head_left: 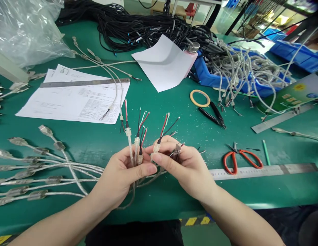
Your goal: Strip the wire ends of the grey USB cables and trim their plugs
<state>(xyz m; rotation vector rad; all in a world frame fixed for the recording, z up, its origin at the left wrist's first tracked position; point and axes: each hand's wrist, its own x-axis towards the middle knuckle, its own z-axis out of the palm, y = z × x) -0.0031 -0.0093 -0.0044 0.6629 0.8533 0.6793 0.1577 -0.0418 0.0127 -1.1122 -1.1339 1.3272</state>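
Note:
My left hand (130, 169) is closed around several clear-jacketed USB cables (129, 140), their stripped ends upright with red, white and black wires fanned out. Between thumb and fingers, my right hand (181, 160) pinches another cable end (157, 146) by its clear collar, with red, white, green and black wires pointing up. More wire ends show behind my right fingers, partly hidden. To the left, the USB plugs (46, 130) and ferrite lumps (37, 194) of several cables lie spread on the green mat (159, 205).
Red-handled scissors (234, 160) and a steel ruler (266, 171) lie at right, with black-handled cutters (214, 116) and a tape roll (200, 98) beyond. Behind stand a blue bin (203, 73) of cables and a pink bottle (191, 56). Printed sheets (97, 102) lie left; black cables (118, 27) heap at the back.

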